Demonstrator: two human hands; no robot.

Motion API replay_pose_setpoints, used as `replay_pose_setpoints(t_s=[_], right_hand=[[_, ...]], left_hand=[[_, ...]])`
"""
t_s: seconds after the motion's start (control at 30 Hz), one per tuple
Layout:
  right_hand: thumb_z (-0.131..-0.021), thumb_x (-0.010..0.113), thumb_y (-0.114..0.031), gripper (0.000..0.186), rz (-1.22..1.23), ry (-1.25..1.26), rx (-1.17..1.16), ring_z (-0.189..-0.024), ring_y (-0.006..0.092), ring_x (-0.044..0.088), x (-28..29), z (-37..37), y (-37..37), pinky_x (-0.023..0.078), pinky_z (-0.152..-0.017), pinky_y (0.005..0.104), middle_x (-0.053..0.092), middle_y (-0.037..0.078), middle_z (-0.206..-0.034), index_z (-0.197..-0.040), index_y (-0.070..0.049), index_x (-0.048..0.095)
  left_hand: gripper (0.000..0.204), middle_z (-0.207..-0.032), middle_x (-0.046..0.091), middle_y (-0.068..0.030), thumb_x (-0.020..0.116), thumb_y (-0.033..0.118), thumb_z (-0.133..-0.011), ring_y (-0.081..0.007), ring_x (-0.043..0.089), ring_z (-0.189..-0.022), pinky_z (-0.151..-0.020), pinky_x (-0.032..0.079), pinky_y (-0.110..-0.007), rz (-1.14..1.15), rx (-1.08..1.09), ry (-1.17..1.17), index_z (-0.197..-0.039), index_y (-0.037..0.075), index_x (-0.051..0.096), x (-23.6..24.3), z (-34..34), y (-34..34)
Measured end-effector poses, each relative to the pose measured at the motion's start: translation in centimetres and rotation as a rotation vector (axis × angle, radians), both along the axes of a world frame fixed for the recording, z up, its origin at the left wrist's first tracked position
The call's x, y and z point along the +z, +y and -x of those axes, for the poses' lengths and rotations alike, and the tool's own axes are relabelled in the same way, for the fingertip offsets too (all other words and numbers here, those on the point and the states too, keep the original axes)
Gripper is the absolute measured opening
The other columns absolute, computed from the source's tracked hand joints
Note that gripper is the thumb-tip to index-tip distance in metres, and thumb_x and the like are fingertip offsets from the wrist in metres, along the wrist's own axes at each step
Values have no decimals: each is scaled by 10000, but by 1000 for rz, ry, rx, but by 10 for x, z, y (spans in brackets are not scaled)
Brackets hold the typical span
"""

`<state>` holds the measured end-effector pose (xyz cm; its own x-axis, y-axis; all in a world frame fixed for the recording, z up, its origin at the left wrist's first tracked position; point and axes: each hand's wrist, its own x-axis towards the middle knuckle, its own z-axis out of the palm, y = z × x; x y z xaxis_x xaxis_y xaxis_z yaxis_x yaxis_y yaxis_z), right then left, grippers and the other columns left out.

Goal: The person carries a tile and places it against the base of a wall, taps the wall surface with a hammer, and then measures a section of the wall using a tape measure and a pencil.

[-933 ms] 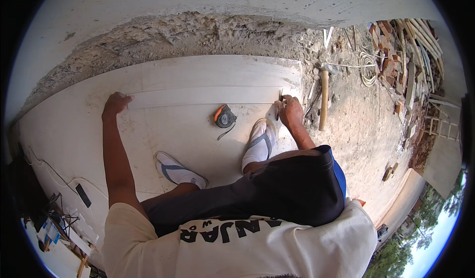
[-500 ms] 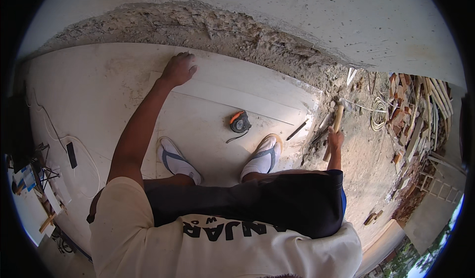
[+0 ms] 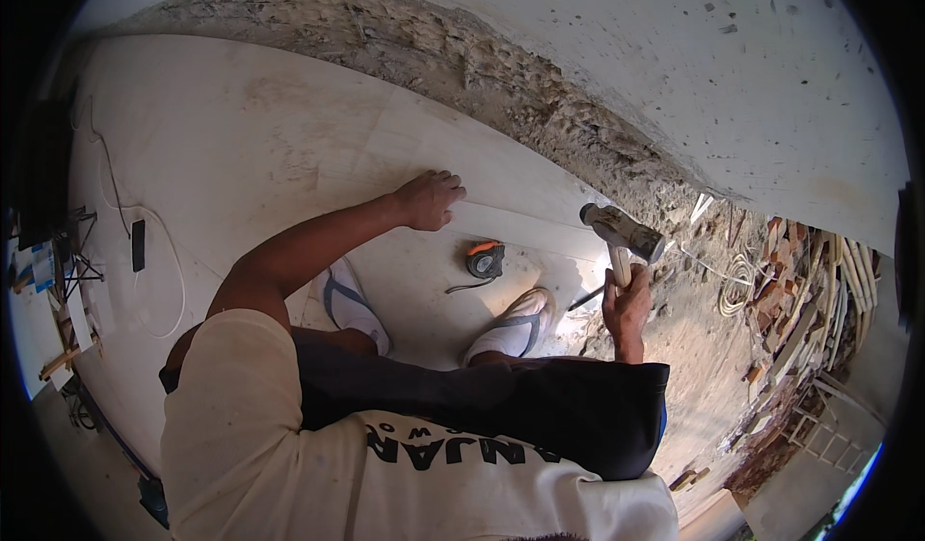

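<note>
My right hand (image 3: pixel 628 308) is closed round the pale wooden handle of a hammer (image 3: pixel 621 231). The hammer's heavy metal head is raised above the right end of the light floor tiles. My left hand (image 3: pixel 430 200) rests on a narrow strip of tile (image 3: pixel 525 228) with fingers bent and a little apart; nothing shows in them. Between the hands and my feet lies a black and orange tape measure (image 3: pixel 485 260). A thin dark stick-like piece (image 3: pixel 586 298) is on the floor beside my right foot, near the hammer hand.
A rough broken channel (image 3: pixel 462 64) runs along the base of the white wall (image 3: pixel 665 30). At right are a coiled pale cable (image 3: pixel 738 286), broken bricks and a pile of sticks (image 3: pixel 858 271). A dark phone-like slab (image 3: pixel 139 244) and a white cord lie at left.
My left hand has slid right along the tile strip, its elbow bending more. My right hand has lifted the hammer toward me, and its head looks larger. The view has shifted.
</note>
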<state>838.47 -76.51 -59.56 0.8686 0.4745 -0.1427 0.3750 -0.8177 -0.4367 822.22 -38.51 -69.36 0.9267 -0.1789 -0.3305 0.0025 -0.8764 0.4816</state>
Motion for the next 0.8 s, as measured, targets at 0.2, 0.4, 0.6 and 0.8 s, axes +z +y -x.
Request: replay_pose_setpoints(t_s=[0.2,0.4,0.6,0.8], right_hand=[[-847,704,-337,299,59,142,562,-658,367,660,22,-36,117,524,-608,459,664,143,-712,-955,-80,595],[-907,595,-469,436,-40,-21,886,-709,352,669,30,-46,209,533,-626,459,657,161,-771,-974,-38,575],[-948,486,-518,514,320,-113,763,-844,384,678,-38,-86,264,547,-716,489,675,212,-943,-1066,-21,538],[-946,475,-538,527,260,-103,814,-828,393,678,-43,-77,274,546,-734,500,677,207,-935,-1072,-32,554]], left_hand=[[365,-1115,528,-142,653,237,-835,-306,507,-1118,-972,397,-449,-138,-218,184,-1118,26,562,66,27,49],[322,-1059,562,-138,652,213,-847,-296,541,-1065,-946,414,-433,-133,38,237,-1100,25,585,146,119,103],[283,-955,597,-150,637,210,-865,-305,609,-912,-827,485,-398,154,606,-32,-1044,-7,611,96,168,64],[275,-970,611,-164,619,213,-880,-319,626,-901,-808,503,-399,364,786,38,-1033,-16,619,67,173,18]])
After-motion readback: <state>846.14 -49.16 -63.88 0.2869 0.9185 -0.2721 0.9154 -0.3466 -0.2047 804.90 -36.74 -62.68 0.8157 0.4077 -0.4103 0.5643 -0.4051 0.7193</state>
